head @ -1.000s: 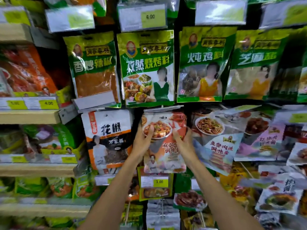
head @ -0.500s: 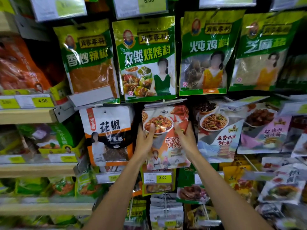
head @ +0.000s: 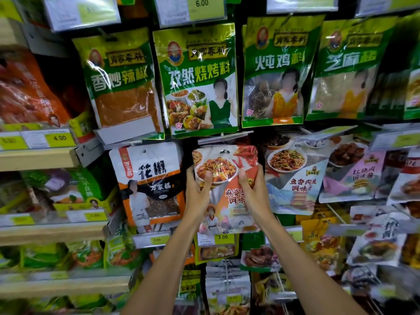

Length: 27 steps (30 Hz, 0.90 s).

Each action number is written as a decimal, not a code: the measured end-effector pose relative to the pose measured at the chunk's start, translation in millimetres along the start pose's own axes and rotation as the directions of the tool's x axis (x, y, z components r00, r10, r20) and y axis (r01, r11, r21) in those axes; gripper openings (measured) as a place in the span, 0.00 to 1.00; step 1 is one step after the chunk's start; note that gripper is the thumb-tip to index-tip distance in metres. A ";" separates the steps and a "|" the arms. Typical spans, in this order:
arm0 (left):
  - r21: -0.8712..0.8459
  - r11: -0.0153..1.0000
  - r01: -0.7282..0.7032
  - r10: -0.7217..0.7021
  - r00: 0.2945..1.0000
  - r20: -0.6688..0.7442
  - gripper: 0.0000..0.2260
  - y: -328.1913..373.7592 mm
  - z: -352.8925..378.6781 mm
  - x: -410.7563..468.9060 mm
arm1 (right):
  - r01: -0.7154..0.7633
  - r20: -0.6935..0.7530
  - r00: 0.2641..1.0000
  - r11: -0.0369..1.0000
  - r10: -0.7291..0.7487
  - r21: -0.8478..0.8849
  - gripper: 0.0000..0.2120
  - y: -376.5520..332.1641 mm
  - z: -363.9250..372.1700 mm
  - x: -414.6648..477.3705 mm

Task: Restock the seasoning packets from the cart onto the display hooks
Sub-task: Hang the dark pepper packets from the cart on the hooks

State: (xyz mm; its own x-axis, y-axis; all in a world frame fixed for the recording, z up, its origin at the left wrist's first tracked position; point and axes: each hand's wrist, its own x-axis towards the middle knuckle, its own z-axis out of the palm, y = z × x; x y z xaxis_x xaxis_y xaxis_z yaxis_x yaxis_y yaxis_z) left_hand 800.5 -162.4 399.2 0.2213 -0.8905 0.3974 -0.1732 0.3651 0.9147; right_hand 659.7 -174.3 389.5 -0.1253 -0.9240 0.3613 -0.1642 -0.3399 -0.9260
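A seasoning packet (head: 227,192), white and red with a dish of food printed on it, is held up against the display wall. My left hand (head: 197,192) grips its left edge, thumb over the front. My right hand (head: 255,189) grips its right edge the same way. The packet's hang hole (head: 224,151) sits just under a price-tag holder (head: 225,137) at the tip of a display hook. Whether the hole is on the hook I cannot tell. The cart is out of view.
A white and orange peppercorn packet (head: 150,183) hangs to the left, a noodle-dish packet (head: 293,176) to the right. Green spice bags (head: 200,78) hang in the row above. Wooden shelves (head: 38,156) with price labels stand at the left. More packets (head: 227,289) hang below.
The view has shifted slightly up and closer to the wall. Both hands keep hold of the packet, which stays at the same hook with its top under the tag holder.
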 end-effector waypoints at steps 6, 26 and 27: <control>0.022 1.000 -0.004 0.004 1.000 -0.003 0.30 8.1 -1.2 1.2 | 0.011 -0.026 1.000 1.000 -0.011 -0.002 0.31 -3.8 0.8 0.7; 0.398 0.786 -0.474 0.511 0.860 0.016 0.08 83.5 27.1 -62.0 | 0.185 -0.476 0.838 0.959 -0.267 -0.213 0.09 -44.6 -101.9 -57.3; 0.358 0.787 -0.502 0.528 0.849 0.028 0.08 97.4 37.6 -64.4 | 0.192 -0.510 0.813 0.956 -0.281 -0.221 0.09 -48.7 -119.0 -55.8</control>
State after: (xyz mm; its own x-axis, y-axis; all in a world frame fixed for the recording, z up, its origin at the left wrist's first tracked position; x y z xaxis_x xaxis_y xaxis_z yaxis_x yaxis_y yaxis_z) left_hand 733.3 -79.7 459.9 0.0697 -0.5702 0.8185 -0.5908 0.6375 0.4944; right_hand 558.3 -85.2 427.5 -0.5542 -0.5664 0.6100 -0.3978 -0.4635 -0.7918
